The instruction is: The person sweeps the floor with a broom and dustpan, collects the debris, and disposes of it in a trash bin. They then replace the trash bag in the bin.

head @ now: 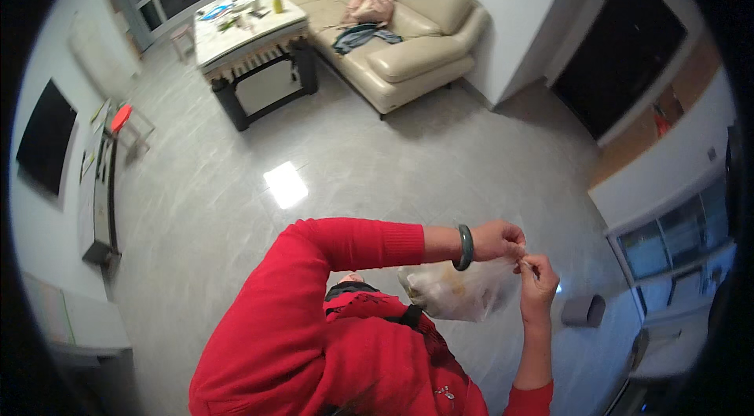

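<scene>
A translucent plastic bag (471, 292) hangs in front of my body, with contents that show only dimly through the film. My left hand (498, 240), below a dark green bangle (464, 247) on the wrist, pinches the bag's gathered top. Close beside it, my right hand (538, 282) grips another part of the same top between thumb and fingers. The fingertips of both hands nearly meet. My left forearm and the red sleeve (365, 242) cross above part of the bag.
Grey tile floor (365, 163) lies around me. Ahead stand a cluttered table (253, 33) and a beige leather sofa (412, 63) with a pink bag (371, 4). A grey bin (583, 311) is at right. A red-topped stool (121, 119) stands by a low cabinet (97, 204) at left.
</scene>
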The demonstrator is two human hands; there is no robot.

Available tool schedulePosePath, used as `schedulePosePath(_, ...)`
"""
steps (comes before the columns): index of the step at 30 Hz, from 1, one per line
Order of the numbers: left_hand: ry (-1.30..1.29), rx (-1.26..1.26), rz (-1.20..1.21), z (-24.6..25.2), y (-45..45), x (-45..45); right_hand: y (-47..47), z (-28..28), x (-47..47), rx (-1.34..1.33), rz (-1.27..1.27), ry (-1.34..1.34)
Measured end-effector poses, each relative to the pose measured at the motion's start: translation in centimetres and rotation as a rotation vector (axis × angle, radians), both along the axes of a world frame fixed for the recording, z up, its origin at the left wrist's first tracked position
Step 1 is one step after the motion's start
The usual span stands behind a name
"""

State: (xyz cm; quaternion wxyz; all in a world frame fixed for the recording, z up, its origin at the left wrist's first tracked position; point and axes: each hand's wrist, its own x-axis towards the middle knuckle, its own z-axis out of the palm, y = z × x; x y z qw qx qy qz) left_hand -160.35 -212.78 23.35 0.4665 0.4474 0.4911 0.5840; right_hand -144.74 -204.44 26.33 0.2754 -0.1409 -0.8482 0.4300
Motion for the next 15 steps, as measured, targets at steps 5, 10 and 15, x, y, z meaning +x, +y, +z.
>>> schedulePosePath(5, -0.294, 0.045, 0.154, -0.4, -1.3, -0.7, 0.4, -0.2, -2.6, -0.034, 0.079, 0.026)
schedulePosePath(10, -0.340, -0.023, 0.272, 4.4, -3.5, -3.4, 0.2, 2.9, -6.7, -0.092, 0.322, 0.144)
schedulePosePath(15, -0.421, 0.340, 0.297, 12.5, -3.2, -9.0, 3.5, 10.5, -11.9, 0.070, 0.255, 0.168)
